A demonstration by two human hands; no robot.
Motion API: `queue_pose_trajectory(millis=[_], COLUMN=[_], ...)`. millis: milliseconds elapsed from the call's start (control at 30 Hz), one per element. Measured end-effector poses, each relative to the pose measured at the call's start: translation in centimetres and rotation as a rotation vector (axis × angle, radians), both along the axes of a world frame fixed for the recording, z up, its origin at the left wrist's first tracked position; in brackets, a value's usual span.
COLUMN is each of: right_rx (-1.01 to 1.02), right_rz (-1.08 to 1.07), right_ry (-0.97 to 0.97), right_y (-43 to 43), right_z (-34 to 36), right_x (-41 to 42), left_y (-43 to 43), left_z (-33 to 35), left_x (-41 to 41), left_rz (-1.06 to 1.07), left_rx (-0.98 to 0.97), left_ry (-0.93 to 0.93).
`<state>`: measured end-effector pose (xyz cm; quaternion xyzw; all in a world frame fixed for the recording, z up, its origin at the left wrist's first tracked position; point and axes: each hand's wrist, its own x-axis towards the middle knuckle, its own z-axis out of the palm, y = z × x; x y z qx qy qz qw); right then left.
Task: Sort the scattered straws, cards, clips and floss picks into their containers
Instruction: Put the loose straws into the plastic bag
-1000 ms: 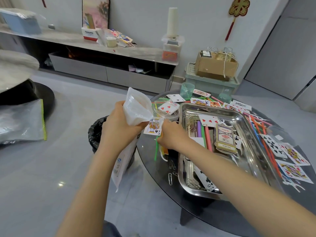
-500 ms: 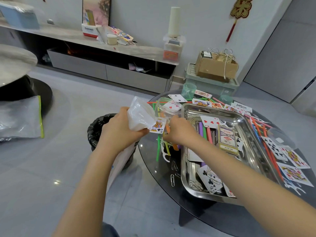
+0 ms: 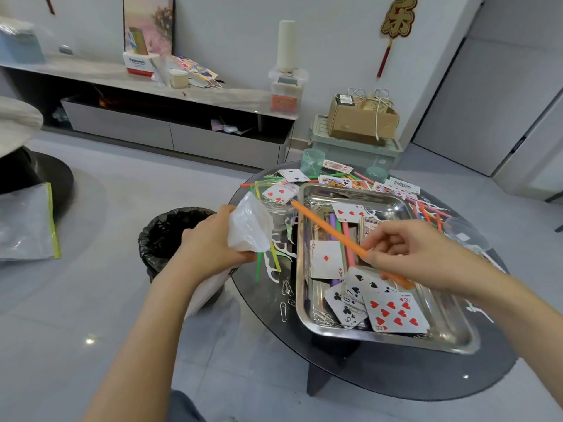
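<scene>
My left hand (image 3: 210,248) grips a white plastic bag (image 3: 248,226) at the left edge of the round dark glass table (image 3: 396,379). My right hand (image 3: 420,254) pinches an orange straw (image 3: 329,228) and holds it slanted above the steel tray (image 3: 451,336). In the tray lie playing cards (image 3: 393,312), a card box, straws and paper clips. Green and yellow straws (image 3: 259,266), white floss picks (image 3: 271,269) and paper clips (image 3: 283,310) lie on the glass left of the tray. More cards (image 3: 294,175) and straws are scattered behind and to the right of it.
A clear jar (image 3: 281,213) with a card over it stands by the bag. Two green cups (image 3: 312,159) stand at the table's far edge. A black-lined bin (image 3: 166,236) sits on the floor left of the table. A clear zip bag (image 3: 27,223) lies far left.
My right hand has lifted the orange straw from beside the bag and moved right, over the tray. The left hand still grips the bag. The view has shifted slightly.
</scene>
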<state>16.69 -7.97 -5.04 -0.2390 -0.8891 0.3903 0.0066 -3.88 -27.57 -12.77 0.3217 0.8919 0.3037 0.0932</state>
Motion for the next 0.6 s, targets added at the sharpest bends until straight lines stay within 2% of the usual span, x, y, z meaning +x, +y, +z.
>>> queue_pose_trajectory(millis=[133, 300, 433, 533, 600], right_rx=[-0.004, 0.110, 0.014, -0.117, -0.098], right_rz=[0.062, 0.100, 0.124, 0.090, 0.054], right_ry=[0.165, 0.258, 0.416, 0.444, 0.438], right_y=[0.3, -0.6, -2.3, -3.6, -4.3], right_z=[0.3, 0.5, 1.0, 0.3, -1.0], right_x=[2.4, 1.7, -1.3, -3.9, -4.9], left_y=[0.3, 1.2, 2.3, 2.9, 3.2], left_z=[0.4, 0.9, 1.2, 1.5, 1.8], left_x=[1.1, 2.4, 3.5, 4.3, 4.8], left_rz=[-0.051, -0.110, -0.162, -0.149, -0.150], left_rx=[-0.019, 0.009, 0.014, 0.096, 0.169], left_ry=[0.053, 0.095, 0.149, 0.140, 0.112])
